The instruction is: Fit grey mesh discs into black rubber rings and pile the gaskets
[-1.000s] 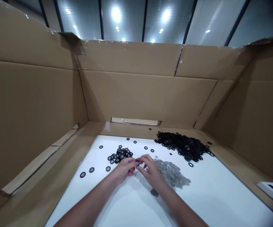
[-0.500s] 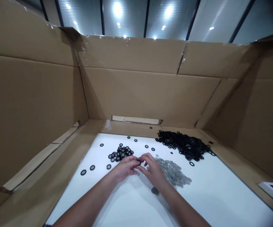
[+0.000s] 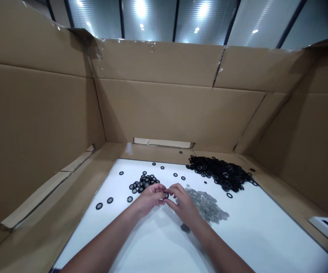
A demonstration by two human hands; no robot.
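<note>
Where the left hand (image 3: 149,199) and right hand (image 3: 182,203) meet over the table (image 3: 251,235), their fingertips are closed on one ring (image 3: 167,195). A small pile of filled rings (image 3: 143,184) lies just left; the large ring heap (image 3: 220,174) and disc heap (image 3: 206,206) suggest most work remains.

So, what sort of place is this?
Likely a small-parts assembly station: white tabletop walled by brown cardboard, heap of black rubber rings, pile of flat grey discs. Left hand and right hand pinch one ring.
</note>
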